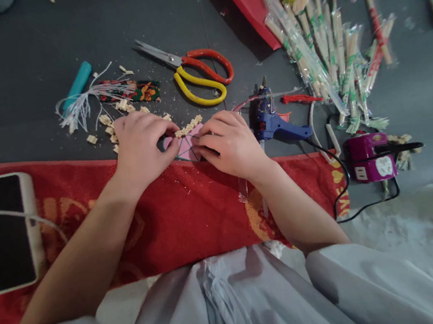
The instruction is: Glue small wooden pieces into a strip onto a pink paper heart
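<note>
Between my hands, at the far edge of the red towel point(203, 211), is a small pink piece point(184, 145) crossed by thin dark lines. Along its upper edge runs a row of small pale wooden bits point(189, 127). My left hand point(146, 144) pinches its left side, thumb and fingers closed. From the other side my right hand point(234, 144) grips it with bent fingers. My fingers hide both ends. Loose wooden bits point(106, 120) lie beside my left hand. Just right of my right hand rests a blue glue gun point(266, 118).
Scissors point(183, 65) with red and yellow handles lie beyond my hands. White strings point(81, 102) and a teal stick point(80, 81) lie left of them. Wrapped chopsticks point(329, 46) spread at the right, above a purple corded device point(371, 157). A phone point(2, 232) rests at far left.
</note>
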A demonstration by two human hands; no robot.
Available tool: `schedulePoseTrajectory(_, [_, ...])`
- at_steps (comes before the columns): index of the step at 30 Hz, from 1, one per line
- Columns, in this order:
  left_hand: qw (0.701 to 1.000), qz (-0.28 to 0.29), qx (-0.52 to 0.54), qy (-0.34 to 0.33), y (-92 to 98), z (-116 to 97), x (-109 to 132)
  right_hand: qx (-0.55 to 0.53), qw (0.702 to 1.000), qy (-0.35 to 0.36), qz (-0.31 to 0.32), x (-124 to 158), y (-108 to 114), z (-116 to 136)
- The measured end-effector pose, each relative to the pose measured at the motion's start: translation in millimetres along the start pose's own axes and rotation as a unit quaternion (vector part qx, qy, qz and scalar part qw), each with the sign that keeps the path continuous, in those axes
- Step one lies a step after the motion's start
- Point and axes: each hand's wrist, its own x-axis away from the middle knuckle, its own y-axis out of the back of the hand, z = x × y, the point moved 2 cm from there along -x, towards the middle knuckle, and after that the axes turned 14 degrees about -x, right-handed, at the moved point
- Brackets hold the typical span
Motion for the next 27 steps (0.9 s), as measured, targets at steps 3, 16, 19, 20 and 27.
schedulePoseTrajectory(3, [1.0,-0.001,-0.003,-0.002,-0.2,0.1,0.0,0.001,1.0,0.005,0.005,-0.2,0.5,0.1])
schedulePoseTrajectory(16, [1.0,0.005,-0.003,0.006,3.9,-5.7,1.4,0.032,0.998,0.048,-0.029,4.0,0.6,4.8])
schedulePoseTrajectory(19, [1.0,0.014,-0.002,0.005,4.1,-8.0,2.5,0.047,0.993,0.082,-0.065,4.2,2.0,7.9])
schedulePoseTrajectory(20, [1.0,0.015,-0.002,0.004,4.0,-8.7,2.9,0.049,0.992,0.093,-0.076,3.9,2.8,9.3])
schedulePoseTrajectory(27, [1.0,0.014,0.002,0.001,6.7,-12.3,5.9,0.097,0.988,0.066,-0.099,1.0,8.9,17.0])
